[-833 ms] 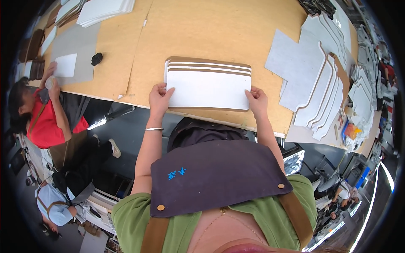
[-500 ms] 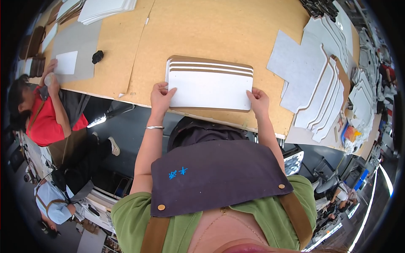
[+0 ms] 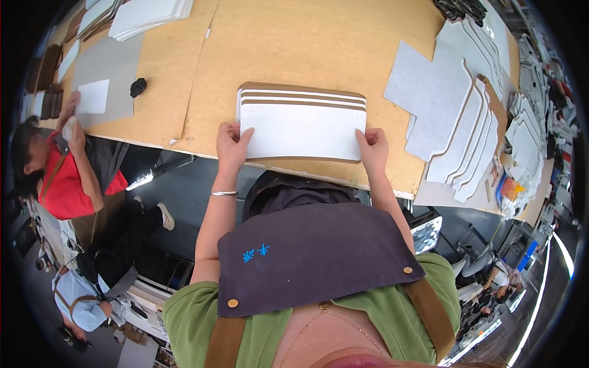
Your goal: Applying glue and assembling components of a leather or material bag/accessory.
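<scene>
In front of me, at the table's near edge, lies a staggered stack of rectangular white-faced, brown-backed panels [image 3: 300, 132] with rounded corners. Bands of white and brown show along its far side. My left hand [image 3: 234, 144] grips the left end, thumb on the white top and fingers curled round the edge. At the opposite end my right hand [image 3: 372, 147] pinches the stack the same way. The fingertips under the panels are hidden, and what the panels are made of I cannot tell.
Large shaped white sheets with brown edges [image 3: 472, 135] lie fanned out on the right. White panels [image 3: 147, 17] are piled at the far left, near a small black object [image 3: 138, 88]. At the left, a person in red [image 3: 67, 184] handles a white rectangle [image 3: 93, 96] on a grey mat.
The whole view has shifted slightly. Both hands keep their hold on the panel stack, which lies in nearly the same place on the table.
</scene>
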`<state>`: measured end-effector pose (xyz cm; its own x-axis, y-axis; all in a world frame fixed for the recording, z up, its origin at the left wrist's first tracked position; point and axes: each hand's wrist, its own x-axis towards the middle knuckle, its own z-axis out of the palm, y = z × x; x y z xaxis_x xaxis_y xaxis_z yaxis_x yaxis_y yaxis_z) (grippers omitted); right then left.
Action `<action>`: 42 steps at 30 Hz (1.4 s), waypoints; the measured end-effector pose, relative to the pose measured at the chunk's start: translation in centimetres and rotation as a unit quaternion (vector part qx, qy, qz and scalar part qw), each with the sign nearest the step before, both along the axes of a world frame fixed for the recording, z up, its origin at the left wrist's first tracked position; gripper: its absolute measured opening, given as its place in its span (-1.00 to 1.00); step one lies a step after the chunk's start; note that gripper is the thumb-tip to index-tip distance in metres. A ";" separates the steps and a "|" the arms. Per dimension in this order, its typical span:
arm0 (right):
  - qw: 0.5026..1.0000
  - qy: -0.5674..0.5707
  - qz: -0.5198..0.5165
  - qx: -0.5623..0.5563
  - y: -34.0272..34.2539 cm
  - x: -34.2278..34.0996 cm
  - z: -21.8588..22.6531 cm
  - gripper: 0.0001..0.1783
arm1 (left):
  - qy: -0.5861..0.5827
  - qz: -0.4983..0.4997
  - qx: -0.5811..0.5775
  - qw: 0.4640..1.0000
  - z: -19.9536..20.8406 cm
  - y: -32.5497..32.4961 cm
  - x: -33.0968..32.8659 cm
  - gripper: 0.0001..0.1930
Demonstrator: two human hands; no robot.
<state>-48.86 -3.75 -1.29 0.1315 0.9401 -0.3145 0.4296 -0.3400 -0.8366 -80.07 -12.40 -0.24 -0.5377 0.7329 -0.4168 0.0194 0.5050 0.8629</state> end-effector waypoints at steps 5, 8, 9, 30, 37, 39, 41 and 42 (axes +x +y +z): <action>0.994 0.088 -0.019 -0.068 -0.7 0.5 0.3 -0.73 | -0.076 0.025 -0.031 0.996 0.6 -0.7 -0.5 -0.62; 0.992 0.099 -0.029 -0.070 -1.1 0.5 -1.0 -0.69 | -0.048 0.017 -0.041 0.998 -0.9 -1.4 -0.5 -0.59; 0.993 0.089 -0.027 -0.071 -1.1 0.5 -1.3 -0.67 | -0.059 0.018 -0.040 0.997 -0.9 -1.3 -0.4 -0.58; 0.994 0.067 -0.016 -0.089 -0.1 1.0 -0.9 -0.71 | 0.003 0.008 -0.049 0.999 -1.6 -1.3 -0.2 -0.59; 0.999 -0.012 0.030 -0.029 -0.2 0.4 0.1 -0.74 | 0.032 0.020 -0.024 0.999 -0.7 -0.8 0.1 -0.66; 0.999 0.029 0.006 -0.039 -0.3 0.3 0.2 -0.75 | 0.003 0.018 0.000 1.000 -0.3 -0.7 0.1 -0.67; 0.996 0.061 0.002 -0.064 -0.5 0.6 0.4 -0.74 | -0.025 0.015 0.024 0.999 0.5 -0.8 -0.1 -0.68; 0.992 0.093 -0.002 -0.089 -0.7 0.9 0.5 -0.72 | -0.044 0.028 0.017 0.998 1.0 -0.9 -0.4 -0.67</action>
